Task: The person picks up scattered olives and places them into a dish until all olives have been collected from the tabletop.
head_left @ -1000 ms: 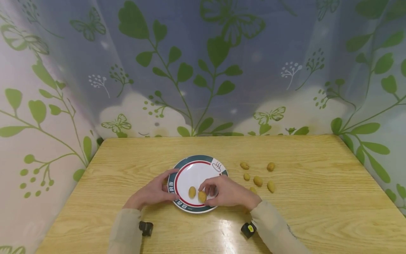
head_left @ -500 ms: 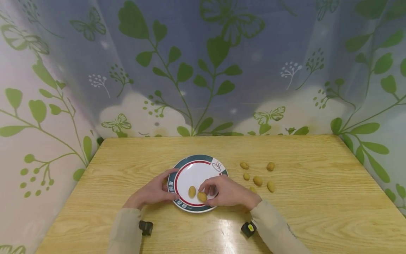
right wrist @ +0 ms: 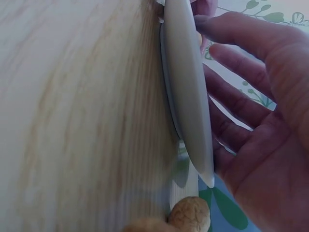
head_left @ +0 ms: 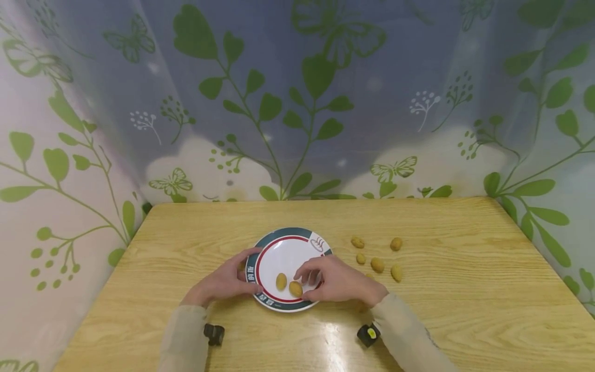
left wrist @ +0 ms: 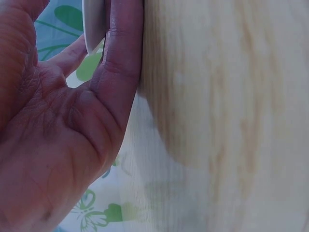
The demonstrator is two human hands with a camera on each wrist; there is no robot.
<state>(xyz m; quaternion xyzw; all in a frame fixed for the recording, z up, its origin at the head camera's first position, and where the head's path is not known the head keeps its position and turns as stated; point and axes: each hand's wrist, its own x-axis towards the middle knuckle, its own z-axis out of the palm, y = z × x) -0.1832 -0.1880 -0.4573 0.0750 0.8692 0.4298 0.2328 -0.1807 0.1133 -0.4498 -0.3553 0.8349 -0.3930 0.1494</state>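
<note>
My left hand [head_left: 225, 276] grips the left rim of a white plate [head_left: 281, 253] with a dark green border and red ring, thumb on the rim. On the plate's near part lie two small yellow-brown ovals, a left one [head_left: 281, 281] and a right one [head_left: 295, 289]. My right hand [head_left: 337, 279] hovers over the plate's right side, its fingertips just beside the right oval, holding nothing. In the right wrist view, the plate [right wrist: 186, 82] is edge-on, and a similar piece [right wrist: 190, 214] looks wrinkled like a walnut. The left wrist view shows the hand [left wrist: 58, 125] against the plate's edge.
Several similar ovals [head_left: 377, 265] lie scattered on the wooden table [head_left: 446, 310] right of the plate. Another [head_left: 241, 265] shows partly behind my left hand. A patterned curtain [head_left: 372, 103] borders the table at the back and sides.
My right hand has let go of the right oval and drawn slightly to the right. The oval stays on the plate. My left hand has not moved.
</note>
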